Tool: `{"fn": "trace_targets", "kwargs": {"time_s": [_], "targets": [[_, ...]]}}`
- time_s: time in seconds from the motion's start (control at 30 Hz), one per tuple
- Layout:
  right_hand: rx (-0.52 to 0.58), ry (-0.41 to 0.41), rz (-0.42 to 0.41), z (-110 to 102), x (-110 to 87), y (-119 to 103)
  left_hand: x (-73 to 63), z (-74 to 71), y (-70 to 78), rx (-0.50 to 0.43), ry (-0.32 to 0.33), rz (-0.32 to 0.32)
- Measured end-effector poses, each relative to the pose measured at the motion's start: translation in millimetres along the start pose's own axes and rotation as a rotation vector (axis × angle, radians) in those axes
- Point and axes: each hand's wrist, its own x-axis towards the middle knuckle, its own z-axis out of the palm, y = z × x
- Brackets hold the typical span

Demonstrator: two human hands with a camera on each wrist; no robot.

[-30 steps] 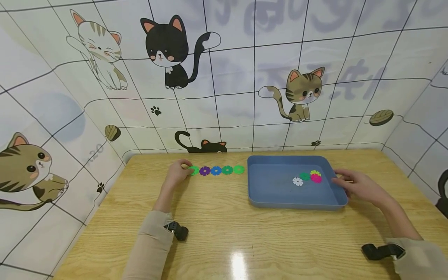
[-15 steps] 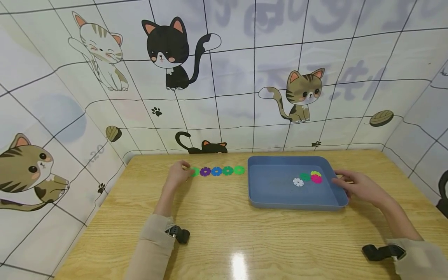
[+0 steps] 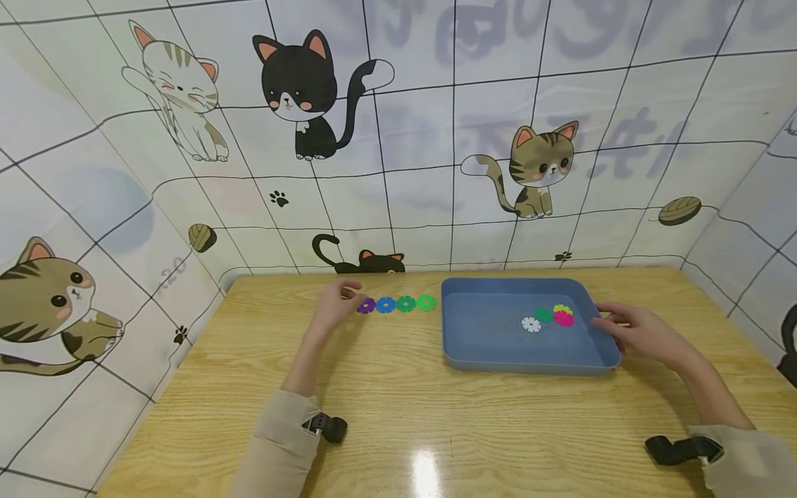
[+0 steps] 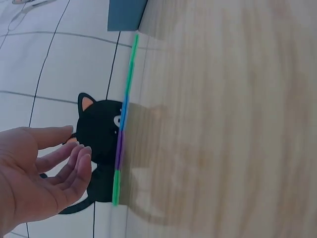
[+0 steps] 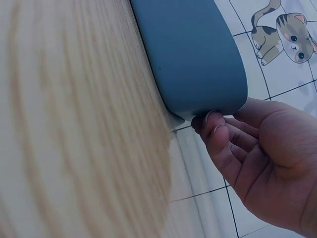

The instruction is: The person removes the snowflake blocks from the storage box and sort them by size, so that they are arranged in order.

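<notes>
My left hand (image 3: 335,304) hovers by the left end of a row of flower-shaped plastic discs, fingers loosely bent and holding nothing. The row shows a purple disc (image 3: 366,305), a blue disc (image 3: 386,305), a dark green disc (image 3: 406,303) and a light green disc (image 3: 426,302). In the left wrist view, another light green disc (image 4: 116,188) ends the row; the hand covers it in the head view. On the right, my right hand (image 3: 644,333) grips the blue tray (image 3: 486,339) by its side wall, thumb at the rim and fingers against the outside.
Inside the tray lie a white disc (image 3: 531,324), a green disc (image 3: 544,315) and a pink disc (image 3: 564,319) overlapping a yellow one (image 3: 562,308). The wooden table (image 3: 398,408) backs onto a wall (image 3: 423,194) printed with cats.
My left hand was touching the leftmost green disc and has since come away from it, shifting right above the row's end. The right hand stays on the tray.
</notes>
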Motion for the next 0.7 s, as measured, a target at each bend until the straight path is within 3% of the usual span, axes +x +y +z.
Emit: {"fn": "trace_targets", "kwargs": {"time_s": [0.27,0.43,0.7], "targets": [[0.007,-0.002,-0.011,0,-0.9,-1,-5.9,26.0,23.9,-0.097,-0.043,0.111],[0.005,0.0,-0.019,-1,-1.0,0,-10.6,43.1,41.8,-0.116,-0.114,0.182],[0.021,0.001,-0.025,0,0.1,2,-14.8,76.8,67.0,-0.154,-0.244,0.23]]}}
